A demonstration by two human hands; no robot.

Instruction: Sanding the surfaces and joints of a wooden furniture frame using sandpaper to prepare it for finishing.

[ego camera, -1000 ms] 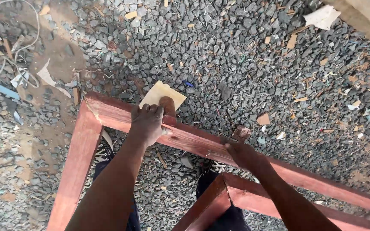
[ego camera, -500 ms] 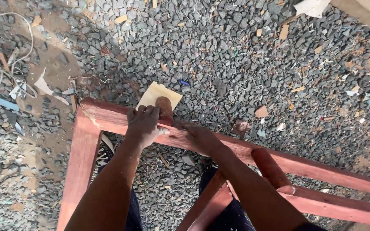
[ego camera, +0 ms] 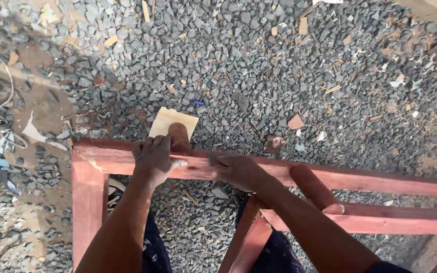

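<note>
my left hand (ego camera: 153,161) clamped over red wooden frame (ego camera: 370,180) far rail | right hand (ego camera: 238,171) flat on rail, fingers loosely curled | frame stiff, likely heavy, smooth finish; grip rails near corners

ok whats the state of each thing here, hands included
left hand: closed over the top rail, beside a rounded peg
right hand: pressed flat on the top rail, blurred
red wooden frame: upright on gravel, joints assembled, paler chip at the left corner
rounded peg: standing up from the rail
tan sheet: lying flat on the gravel
</note>
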